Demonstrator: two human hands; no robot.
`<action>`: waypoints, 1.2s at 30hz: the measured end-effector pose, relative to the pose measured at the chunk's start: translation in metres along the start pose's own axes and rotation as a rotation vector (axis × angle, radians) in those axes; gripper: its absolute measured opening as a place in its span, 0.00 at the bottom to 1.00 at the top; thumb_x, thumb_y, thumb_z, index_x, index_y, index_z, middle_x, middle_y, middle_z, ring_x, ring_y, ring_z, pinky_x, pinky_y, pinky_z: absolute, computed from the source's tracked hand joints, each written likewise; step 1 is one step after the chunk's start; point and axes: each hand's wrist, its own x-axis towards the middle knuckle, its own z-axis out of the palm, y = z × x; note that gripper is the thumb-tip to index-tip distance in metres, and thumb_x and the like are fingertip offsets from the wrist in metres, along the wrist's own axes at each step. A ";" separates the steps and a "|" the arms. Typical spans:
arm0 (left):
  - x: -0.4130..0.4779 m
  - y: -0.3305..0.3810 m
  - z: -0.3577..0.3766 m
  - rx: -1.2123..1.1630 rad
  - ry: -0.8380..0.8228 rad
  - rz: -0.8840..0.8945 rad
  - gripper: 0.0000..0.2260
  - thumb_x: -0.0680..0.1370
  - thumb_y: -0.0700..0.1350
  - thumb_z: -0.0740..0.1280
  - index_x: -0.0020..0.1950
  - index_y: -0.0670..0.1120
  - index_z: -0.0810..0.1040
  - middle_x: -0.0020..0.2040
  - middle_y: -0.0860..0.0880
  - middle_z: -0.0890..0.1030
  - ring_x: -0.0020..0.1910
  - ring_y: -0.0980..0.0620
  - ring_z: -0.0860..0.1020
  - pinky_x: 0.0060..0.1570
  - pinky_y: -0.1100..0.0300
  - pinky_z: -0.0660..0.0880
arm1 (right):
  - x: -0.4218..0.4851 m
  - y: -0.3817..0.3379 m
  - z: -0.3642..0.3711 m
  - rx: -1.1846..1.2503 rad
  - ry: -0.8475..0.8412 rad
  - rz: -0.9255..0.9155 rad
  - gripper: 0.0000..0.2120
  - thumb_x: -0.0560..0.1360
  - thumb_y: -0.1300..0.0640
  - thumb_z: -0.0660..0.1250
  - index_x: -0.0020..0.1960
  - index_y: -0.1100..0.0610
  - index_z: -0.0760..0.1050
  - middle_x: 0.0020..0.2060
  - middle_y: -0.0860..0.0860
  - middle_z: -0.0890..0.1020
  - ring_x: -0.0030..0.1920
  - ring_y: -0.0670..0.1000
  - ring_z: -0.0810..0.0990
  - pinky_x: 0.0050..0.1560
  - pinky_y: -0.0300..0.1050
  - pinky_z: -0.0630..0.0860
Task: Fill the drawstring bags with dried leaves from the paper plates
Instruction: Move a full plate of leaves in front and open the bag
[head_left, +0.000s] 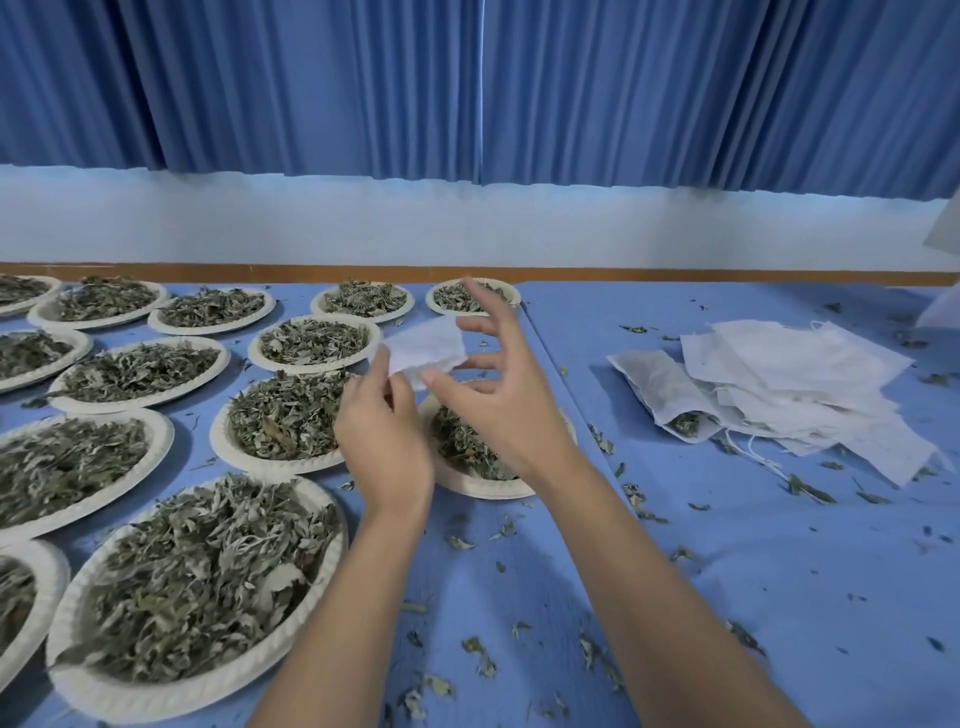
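Many paper plates (65, 613) sit heaped with dried leaves (197, 571) on the left of the blue table (727, 571). Only one filled bag (660, 389) shows in the pile (810, 374) on the right; the rest look flat and empty. The left hand (384, 431) pinches a small white bag (431, 345) above the plates. The right hand (498, 410) is just beside it, fingers spread wide, gripping nothing. This bag looks empty, so most of the filling is left to do.

White bag (428, 347) hovers above paper plates (270, 464) heaped with leaves (283, 415).
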 end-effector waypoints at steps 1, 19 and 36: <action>-0.002 0.000 0.000 0.035 0.004 0.045 0.15 0.80 0.39 0.60 0.67 0.41 0.75 0.50 0.38 0.80 0.48 0.41 0.78 0.49 0.57 0.68 | 0.003 0.002 0.003 -0.049 -0.001 0.006 0.27 0.71 0.54 0.72 0.65 0.37 0.68 0.60 0.41 0.72 0.51 0.37 0.76 0.50 0.34 0.77; 0.003 0.016 0.005 -0.435 -0.128 -0.468 0.08 0.74 0.38 0.71 0.40 0.51 0.81 0.37 0.54 0.82 0.35 0.58 0.79 0.36 0.67 0.74 | 0.009 0.031 -0.006 -0.317 0.403 0.263 0.06 0.76 0.60 0.67 0.51 0.57 0.81 0.41 0.48 0.82 0.38 0.41 0.76 0.38 0.26 0.70; -0.003 0.012 -0.006 0.419 -0.248 0.296 0.09 0.78 0.52 0.65 0.48 0.48 0.82 0.45 0.50 0.79 0.40 0.46 0.79 0.34 0.59 0.66 | 0.007 0.031 -0.004 -0.369 0.313 0.197 0.05 0.76 0.59 0.67 0.49 0.56 0.81 0.41 0.49 0.83 0.42 0.46 0.80 0.42 0.36 0.74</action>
